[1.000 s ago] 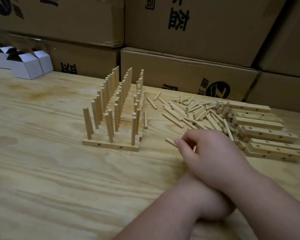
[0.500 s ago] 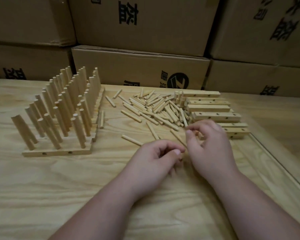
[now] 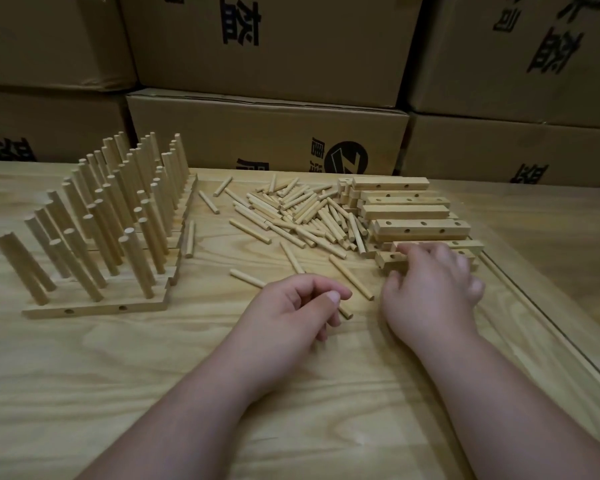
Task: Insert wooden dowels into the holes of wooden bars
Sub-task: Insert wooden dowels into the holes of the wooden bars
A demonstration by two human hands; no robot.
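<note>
My right hand [image 3: 430,292] grips the nearest wooden bar [image 3: 388,260] at the front of a pile of drilled bars [image 3: 406,211]; fingers lie over its top and the thumb is on its near side. My left hand [image 3: 298,306] rests on the table with curled fingers, thumb against forefinger, and the end of a dowel [image 3: 346,312] pokes out from under them. Loose dowels [image 3: 302,213] lie heaped between the two groups of bars. At the left stand several bars filled with upright dowels [image 3: 97,306].
Stacked cardboard boxes [image 3: 267,133] wall off the back of the wooden table [image 3: 84,375]. A groove or seam [image 3: 534,313] runs diagonally along the table's right side. Single dowels [image 3: 246,277] lie scattered just ahead of my left hand.
My right hand moved right and forward from the loose dowels onto the nearest bar. My left hand came out from under it and stayed curled. The view shifted right.
</note>
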